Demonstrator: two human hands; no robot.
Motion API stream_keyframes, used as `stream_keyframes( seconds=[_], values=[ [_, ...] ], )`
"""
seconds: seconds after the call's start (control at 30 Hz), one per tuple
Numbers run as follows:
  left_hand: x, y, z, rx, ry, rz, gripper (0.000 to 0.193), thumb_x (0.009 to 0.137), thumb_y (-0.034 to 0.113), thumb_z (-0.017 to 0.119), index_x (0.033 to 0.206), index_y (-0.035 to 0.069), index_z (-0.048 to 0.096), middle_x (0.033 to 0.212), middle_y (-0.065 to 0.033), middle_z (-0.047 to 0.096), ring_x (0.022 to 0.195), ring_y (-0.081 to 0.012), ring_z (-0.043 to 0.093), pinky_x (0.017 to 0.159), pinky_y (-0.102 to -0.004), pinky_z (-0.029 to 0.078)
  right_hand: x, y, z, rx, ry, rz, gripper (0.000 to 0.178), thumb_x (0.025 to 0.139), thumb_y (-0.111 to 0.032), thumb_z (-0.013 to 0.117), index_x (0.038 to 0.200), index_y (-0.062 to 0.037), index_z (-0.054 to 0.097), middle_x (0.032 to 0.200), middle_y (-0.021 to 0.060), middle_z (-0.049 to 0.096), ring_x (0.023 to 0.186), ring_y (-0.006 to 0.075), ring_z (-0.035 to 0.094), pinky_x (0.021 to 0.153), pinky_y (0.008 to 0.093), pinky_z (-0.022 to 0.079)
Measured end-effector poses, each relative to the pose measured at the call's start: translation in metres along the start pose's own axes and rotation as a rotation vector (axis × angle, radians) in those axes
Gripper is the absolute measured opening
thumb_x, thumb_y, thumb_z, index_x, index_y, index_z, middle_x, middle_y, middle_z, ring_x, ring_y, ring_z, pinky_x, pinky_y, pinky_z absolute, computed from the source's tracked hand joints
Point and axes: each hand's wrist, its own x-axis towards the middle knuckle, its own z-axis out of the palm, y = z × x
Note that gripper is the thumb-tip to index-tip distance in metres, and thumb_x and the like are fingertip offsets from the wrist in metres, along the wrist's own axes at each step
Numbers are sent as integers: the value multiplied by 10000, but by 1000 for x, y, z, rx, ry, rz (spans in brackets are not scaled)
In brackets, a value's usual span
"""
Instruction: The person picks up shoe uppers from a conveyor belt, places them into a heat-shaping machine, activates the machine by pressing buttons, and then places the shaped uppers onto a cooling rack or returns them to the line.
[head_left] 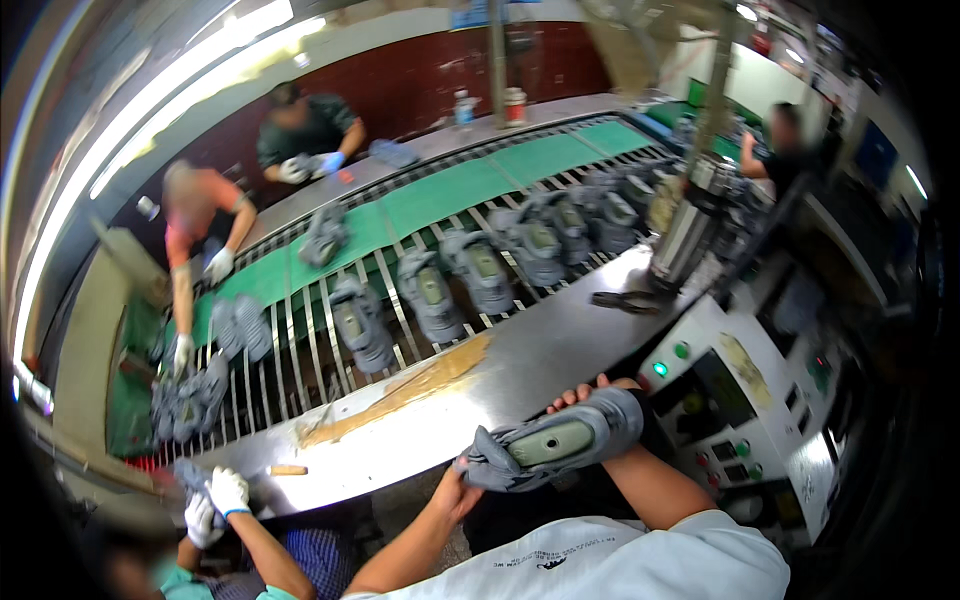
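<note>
I hold a grey shoe in both hands, just in front of the metal ledge. A green form with a small dark hole shows in its opening. My left hand is closed on the shoe's left end, by the raised tongue. My right hand reaches under the right part, and its fingertips curl up over the far side. The shoe hides most of that palm. Beyond the ledge, similar grey shoes stand on a slatted conveyor.
A steel ledge with brown tape borders the conveyor. A control panel stands to my right, below a metal cylinder. At lower left, a co-worker's gloved hands hold a shoe near a short stick. Other people work across the conveyor.
</note>
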Motion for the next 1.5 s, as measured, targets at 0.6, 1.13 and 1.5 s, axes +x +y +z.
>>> stream_keyframes(
  seconds=[0.6, 1.13, 1.5],
  values=[
    [132, -211, 266, 896, -640, -118, 260, 936, 108, 552, 1171, -1, 532, 1025, -113, 633, 922, -214, 627, 837, -358, 524, -313, -85, 89, 244, 15, -354, 793, 760, -368, 538, 1443, -41, 301, 1391, 206, 422, 1206, 377, 479, 1048, 456, 354],
    [154, -19, -35, 1182, 745, 669, 321, 881, 219, 486, 1001, -30, 649, 939, -124, 645, 765, -209, 580, 676, -377, 480, -528, -510, 243, -1668, 2367, -519, 995, 564, -414, 688, 1470, -227, 321, 1267, 236, 542, 1149, 375, 543, 913, 434, 465],
    [215, -122, 43, 1206, 612, 731, 303, 723, 174, 477, 787, -47, 673, 625, -134, 584, 592, -221, 527, 545, -324, 406, -487, -549, 175, -1623, 2526, 69, 963, 637, -525, 654, 1477, -212, 303, 1346, 248, 471, 1221, 366, 490, 947, 437, 450]
  ],
)
